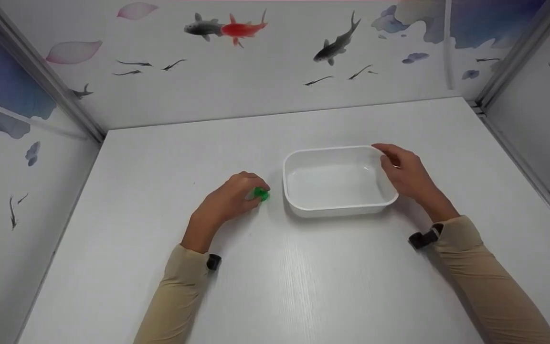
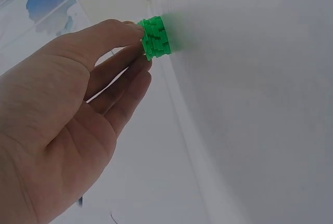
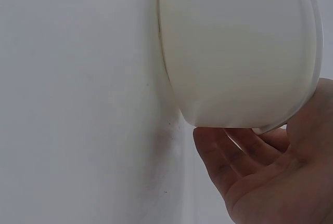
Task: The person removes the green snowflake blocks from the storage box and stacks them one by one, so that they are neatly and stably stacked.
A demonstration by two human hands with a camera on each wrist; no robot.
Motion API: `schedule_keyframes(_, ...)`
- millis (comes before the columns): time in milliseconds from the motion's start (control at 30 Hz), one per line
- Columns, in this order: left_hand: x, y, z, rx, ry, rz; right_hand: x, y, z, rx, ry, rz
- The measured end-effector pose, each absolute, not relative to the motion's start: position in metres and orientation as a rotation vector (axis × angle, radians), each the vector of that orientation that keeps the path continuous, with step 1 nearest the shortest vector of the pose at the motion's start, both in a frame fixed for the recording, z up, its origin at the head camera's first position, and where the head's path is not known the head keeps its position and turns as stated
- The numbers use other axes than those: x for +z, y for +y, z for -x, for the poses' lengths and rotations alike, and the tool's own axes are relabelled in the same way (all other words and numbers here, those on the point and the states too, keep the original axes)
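My left hand (image 1: 231,197) pinches a small bright-green ridged plastic cylinder (image 2: 156,38) between thumb and fingertips. In the head view this green piece lies at or just over the tabletop, left of a white rectangular tub (image 1: 337,208) with rounded corners. Nothing lies inside the tub. At its right end, my right hand (image 1: 408,174) holds the rim, with fingers around the far right corner. The right wrist view shows the fingers (image 3: 234,154) against the tub's outer end wall; the thumb is mostly hidden there.
The tub stands on a white table (image 1: 275,286). Behind it rises a white panel (image 1: 256,81) painted with fish, with more panels at the left and right. Metal posts (image 1: 523,52) mark the corners.
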State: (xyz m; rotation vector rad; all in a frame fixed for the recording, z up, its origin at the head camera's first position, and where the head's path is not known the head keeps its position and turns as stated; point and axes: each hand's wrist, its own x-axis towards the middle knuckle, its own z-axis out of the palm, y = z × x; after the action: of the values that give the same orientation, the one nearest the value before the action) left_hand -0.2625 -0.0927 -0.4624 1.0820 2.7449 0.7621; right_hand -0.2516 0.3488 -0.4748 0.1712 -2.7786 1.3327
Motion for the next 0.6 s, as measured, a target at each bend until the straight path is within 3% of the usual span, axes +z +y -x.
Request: schedule_keyframes(600,-0.4566,-0.0988,0.2599,0.776,2.84,-1.029,-0.475,0.3475,0.2541,1.329,-2.814,-0.113)
